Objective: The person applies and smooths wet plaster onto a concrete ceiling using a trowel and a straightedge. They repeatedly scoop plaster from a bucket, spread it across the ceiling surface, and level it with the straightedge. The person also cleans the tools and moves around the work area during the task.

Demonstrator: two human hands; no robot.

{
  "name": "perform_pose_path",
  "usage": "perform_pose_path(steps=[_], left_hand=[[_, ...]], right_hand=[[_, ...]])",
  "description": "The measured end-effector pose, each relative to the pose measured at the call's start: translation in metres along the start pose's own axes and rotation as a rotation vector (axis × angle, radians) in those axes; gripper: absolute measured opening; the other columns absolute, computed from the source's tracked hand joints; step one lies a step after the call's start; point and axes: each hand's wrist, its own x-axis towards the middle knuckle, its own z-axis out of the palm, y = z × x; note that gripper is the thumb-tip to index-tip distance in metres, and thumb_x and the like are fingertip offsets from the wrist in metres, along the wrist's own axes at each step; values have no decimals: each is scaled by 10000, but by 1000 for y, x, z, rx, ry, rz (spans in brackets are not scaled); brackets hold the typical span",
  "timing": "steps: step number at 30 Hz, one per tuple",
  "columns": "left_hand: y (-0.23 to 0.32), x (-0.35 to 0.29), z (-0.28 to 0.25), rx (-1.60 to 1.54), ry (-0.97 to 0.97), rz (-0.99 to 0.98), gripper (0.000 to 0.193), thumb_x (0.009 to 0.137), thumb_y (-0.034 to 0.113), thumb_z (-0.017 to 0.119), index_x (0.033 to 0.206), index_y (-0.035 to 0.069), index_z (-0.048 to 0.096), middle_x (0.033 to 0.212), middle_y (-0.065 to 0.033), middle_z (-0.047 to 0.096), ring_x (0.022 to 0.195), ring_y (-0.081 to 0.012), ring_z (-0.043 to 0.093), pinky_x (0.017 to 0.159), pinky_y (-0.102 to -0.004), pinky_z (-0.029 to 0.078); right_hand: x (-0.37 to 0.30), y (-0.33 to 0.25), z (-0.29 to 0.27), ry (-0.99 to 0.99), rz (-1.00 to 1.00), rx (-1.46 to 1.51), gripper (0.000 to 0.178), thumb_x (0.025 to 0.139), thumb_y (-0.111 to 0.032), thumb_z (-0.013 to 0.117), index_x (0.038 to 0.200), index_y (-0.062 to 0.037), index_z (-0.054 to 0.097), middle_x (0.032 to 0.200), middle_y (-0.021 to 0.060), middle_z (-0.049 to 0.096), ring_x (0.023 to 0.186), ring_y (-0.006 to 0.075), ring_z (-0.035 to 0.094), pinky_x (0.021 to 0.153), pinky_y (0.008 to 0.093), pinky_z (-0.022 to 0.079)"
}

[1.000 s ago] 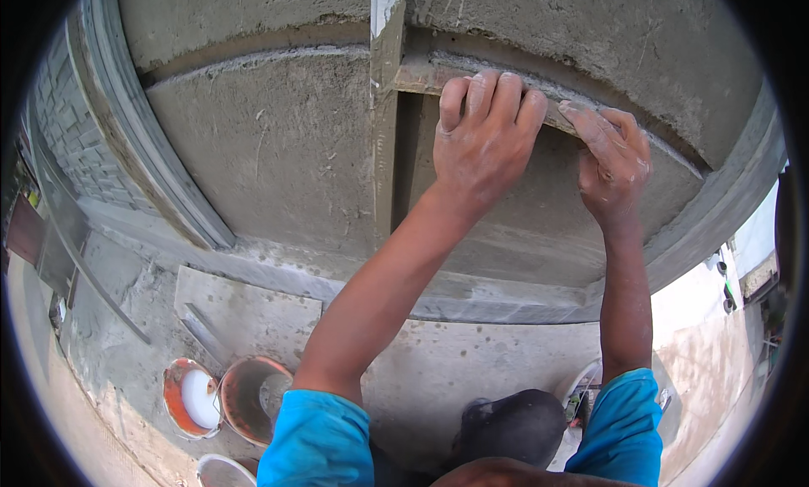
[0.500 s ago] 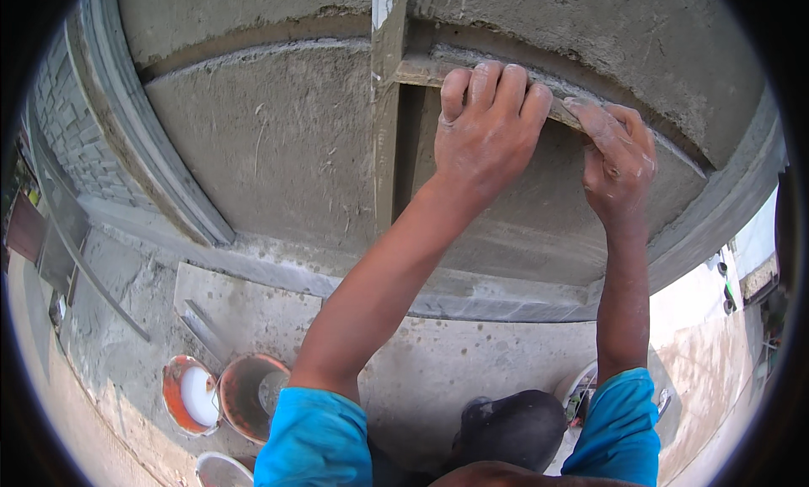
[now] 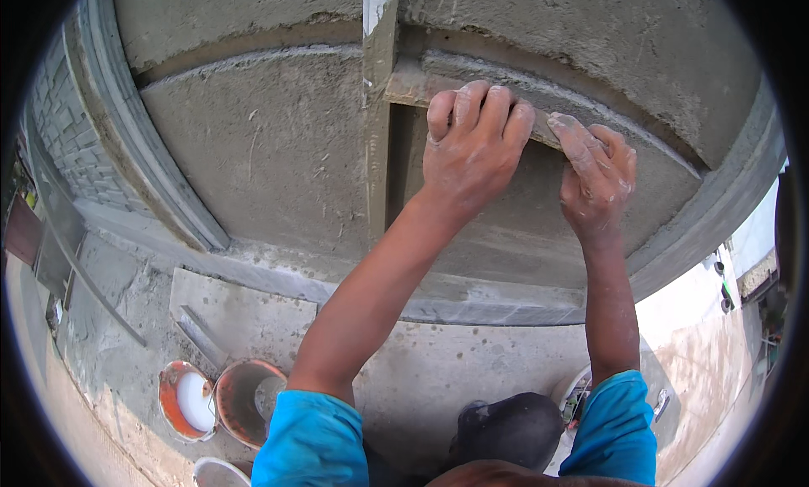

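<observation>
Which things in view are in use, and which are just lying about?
In use:
- board, gripped by left hand and right hand
- grey wall behind it

Seemingly lying about, untouched:
- orange bucket with white contents
- bucket beside it
- flat sheet on the ground
- straight bar

Wall (image 3: 286, 150): is lying in soft, even shade, its plaster grain showing clearly.
Recess (image 3: 406, 150) under the board (image 3: 413, 88): is deepening into dark shadow.
Left hand (image 3: 476, 146) and right hand (image 3: 597, 184): are appearing fairly sharp, dusty skin showing paler.
Pale surface at right (image 3: 666, 314): is glaring almost white in strong daylight.
Ground at lower left (image 3: 126, 411): is catching brighter light beside shade.
Knee (image 3: 522, 428): is sinking toward black, losing detail.
Rim: fisheye is bowing straight edges, fading through bluish fringing into black corners.
</observation>
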Motion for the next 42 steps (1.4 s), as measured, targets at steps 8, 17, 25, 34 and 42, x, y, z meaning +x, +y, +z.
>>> perform_pose_path(steps=[8, 17, 25, 34, 42], left_hand=[[0, 3, 3, 32, 19, -8, 185, 759, 145, 664, 941, 157, 638, 924, 11, 581, 981, -191, 556, 903, -385, 304], [2, 9, 3, 24, 16, -44, 185, 760, 131, 649, 944, 147, 637, 922, 2, 573, 961, -193, 551, 903, -392, 303], [2, 10, -2, 11, 6, -35, 152, 778, 143, 648, 930, 152, 641, 925, 6, 577, 953, -185, 553, 905, -382, 305], [1, 8, 11, 62, 123, -24, 74, 751, 203, 654, 790, 165, 604, 843, 5, 560, 929, -176, 560, 909, -388, 318], [5, -8, 8, 62, 76, -47, 117, 752, 191, 669, 856, 190, 615, 860, 26, 546, 942, -162, 554, 877, -373, 292]], right_hand=[[6, 7, -4, -38, -18, 35, 491, 735, 62, 678, 1149, -189, 758, 1063, 11, 775, 908, 224, 656, 764, 354, 415], [20, 13, -8, -25, -28, -2, 478, 746, 74, 682, 1133, -196, 761, 1038, 23, 777, 928, 241, 666, 785, 365, 413], [15, 5, -8, -26, 10, -18, 456, 749, 82, 669, 1114, -173, 768, 1030, 31, 776, 927, 240, 667, 821, 353, 422], [13, 9, -4, -31, -18, 16, 463, 732, 98, 668, 1107, -156, 767, 1035, 41, 776, 913, 246, 659, 826, 365, 434], [9, 7, -6, -72, -46, 29, 482, 737, 98, 659, 1129, -167, 753, 1065, 32, 770, 886, 238, 641, 802, 369, 422]])
